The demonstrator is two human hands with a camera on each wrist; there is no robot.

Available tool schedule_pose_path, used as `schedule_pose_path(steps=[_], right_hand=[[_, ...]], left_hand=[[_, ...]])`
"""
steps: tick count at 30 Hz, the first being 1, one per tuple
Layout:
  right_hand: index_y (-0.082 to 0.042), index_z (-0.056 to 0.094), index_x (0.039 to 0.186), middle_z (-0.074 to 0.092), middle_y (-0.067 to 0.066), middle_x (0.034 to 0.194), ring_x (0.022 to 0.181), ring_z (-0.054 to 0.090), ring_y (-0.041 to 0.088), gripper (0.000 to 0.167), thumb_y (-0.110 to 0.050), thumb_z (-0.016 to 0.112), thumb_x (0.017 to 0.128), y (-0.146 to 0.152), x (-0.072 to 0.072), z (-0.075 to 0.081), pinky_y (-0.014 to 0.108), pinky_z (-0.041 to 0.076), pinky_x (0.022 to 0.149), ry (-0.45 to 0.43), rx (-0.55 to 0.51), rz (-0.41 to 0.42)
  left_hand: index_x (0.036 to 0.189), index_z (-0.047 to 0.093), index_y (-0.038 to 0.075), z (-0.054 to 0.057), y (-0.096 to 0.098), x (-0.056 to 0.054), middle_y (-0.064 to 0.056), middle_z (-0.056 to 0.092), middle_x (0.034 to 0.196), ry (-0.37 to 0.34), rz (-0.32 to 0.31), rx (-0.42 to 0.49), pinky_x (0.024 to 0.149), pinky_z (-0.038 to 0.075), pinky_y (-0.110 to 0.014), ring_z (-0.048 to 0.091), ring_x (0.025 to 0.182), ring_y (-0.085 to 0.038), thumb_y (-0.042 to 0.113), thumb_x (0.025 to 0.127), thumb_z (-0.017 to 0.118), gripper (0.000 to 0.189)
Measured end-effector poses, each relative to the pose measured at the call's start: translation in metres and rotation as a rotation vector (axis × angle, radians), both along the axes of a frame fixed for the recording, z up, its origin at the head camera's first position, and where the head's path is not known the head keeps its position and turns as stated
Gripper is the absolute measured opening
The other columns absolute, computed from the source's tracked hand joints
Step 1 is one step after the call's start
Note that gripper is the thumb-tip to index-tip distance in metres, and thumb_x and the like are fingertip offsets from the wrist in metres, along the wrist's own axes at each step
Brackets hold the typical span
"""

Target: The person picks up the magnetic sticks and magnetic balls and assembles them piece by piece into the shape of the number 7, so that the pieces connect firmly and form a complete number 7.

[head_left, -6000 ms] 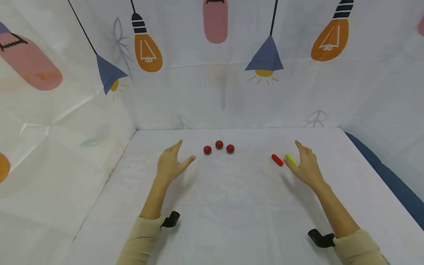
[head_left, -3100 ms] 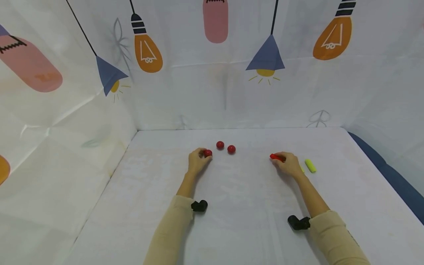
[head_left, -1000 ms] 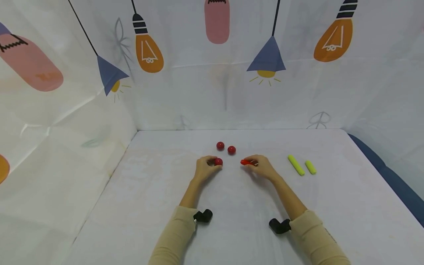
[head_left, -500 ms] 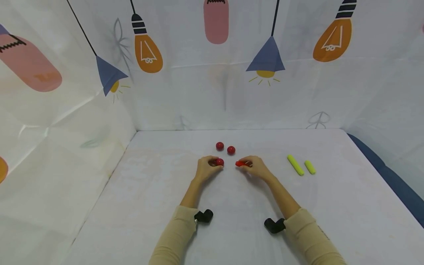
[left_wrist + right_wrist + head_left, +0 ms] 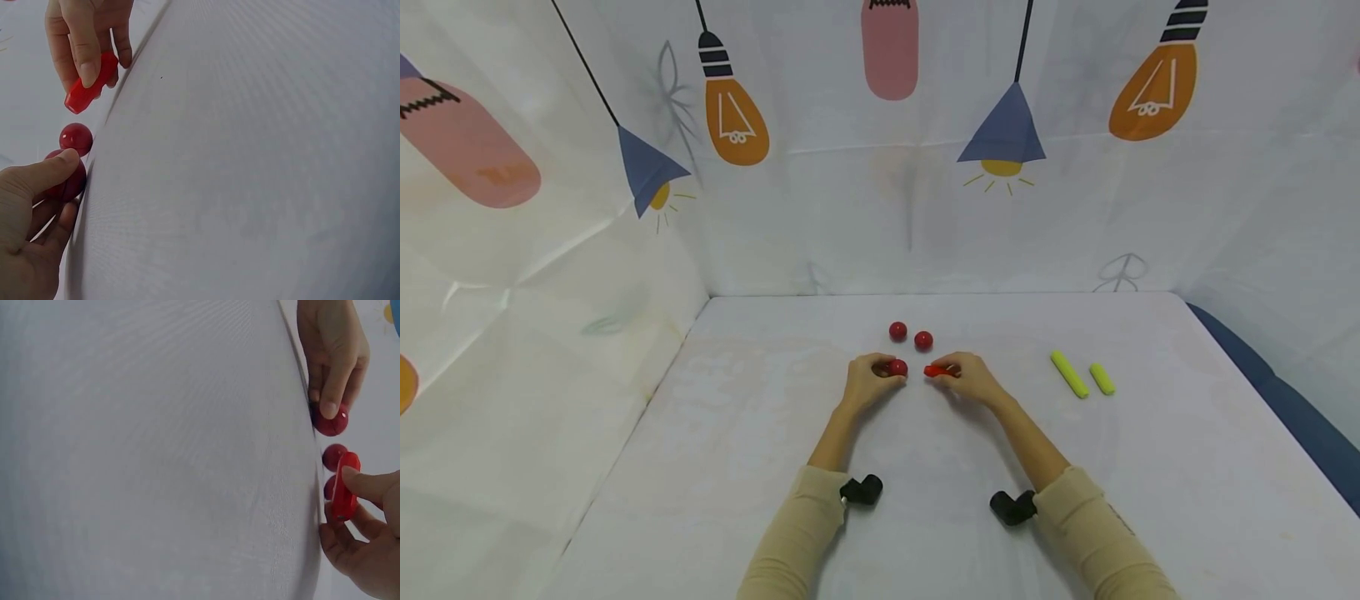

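Note:
My left hand (image 5: 867, 383) pinches a shiny red ball (image 5: 898, 367) between thumb and fingers, low over the table. In the left wrist view the thumb covers part of that ball (image 5: 75, 180), which shows a dark seam. My right hand (image 5: 976, 383) pinches a short red stick (image 5: 934, 371) with one end pointing at the ball. Seen from the right wrist, thumb and fingers hold the stick (image 5: 342, 503) around its middle. A small gap separates stick and ball. Two more red balls, one (image 5: 898, 332) and another (image 5: 923, 341), lie just beyond the hands.
To the right on the white table (image 5: 925, 500) lie a longer yellow-green stick (image 5: 1069, 374) and a shorter yellow-green stick (image 5: 1102, 379). A printed white curtain (image 5: 850, 208) borders the table's back and sides.
Both hands were open; the left took the leftmost ball and brought it right and nearer. The right took the red stick and carried it left, edging closer to the ball just now.

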State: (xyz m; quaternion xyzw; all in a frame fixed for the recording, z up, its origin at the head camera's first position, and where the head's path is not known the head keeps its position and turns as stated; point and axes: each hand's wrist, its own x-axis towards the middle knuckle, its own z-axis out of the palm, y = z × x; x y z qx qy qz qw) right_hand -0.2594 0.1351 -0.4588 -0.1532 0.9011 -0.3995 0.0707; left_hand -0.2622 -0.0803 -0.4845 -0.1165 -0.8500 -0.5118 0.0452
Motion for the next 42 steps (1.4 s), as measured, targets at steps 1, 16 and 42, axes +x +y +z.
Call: schedule_pose_path(steps=[1,16,42], right_hand=[[0.002,0.065,0.114,0.063,0.018,0.112,0.098,0.059,0.03,0.03,-0.008,0.066,0.085,-0.001,0.0,0.0,0.042,0.049,0.087,0.004,-0.001,0.005],[0.006,0.065,0.109,0.065,0.02,0.106,0.092,0.06,0.03,0.027,-0.005,0.066,0.085,-0.007,-0.004,0.0,0.041,0.05,0.082,0.069,-0.016,0.062],[0.005,0.067,0.107,0.066,0.016,0.101,0.09,0.059,0.027,0.024,-0.004,0.065,0.085,-0.022,-0.007,-0.001,0.04,0.05,0.081,0.073,0.017,0.104]], left_hand=[[0.108,0.067,-0.002,0.0,0.0,0.0,-0.014,0.068,0.097,0.0,0.0,-0.001,0.078,0.054,-0.031,0.063,0.083,-0.022,0.009,0.074,0.079,0.038],[0.108,0.067,-0.002,-0.002,0.0,-0.001,-0.014,0.068,0.097,-0.005,0.011,0.005,0.077,0.054,-0.03,0.064,0.084,-0.022,0.01,0.073,0.08,0.039],[0.104,0.067,-0.006,-0.006,-0.001,-0.004,-0.018,0.069,0.093,0.035,-0.009,0.044,0.073,0.055,-0.027,0.066,0.079,-0.025,0.007,0.072,0.08,0.037]])
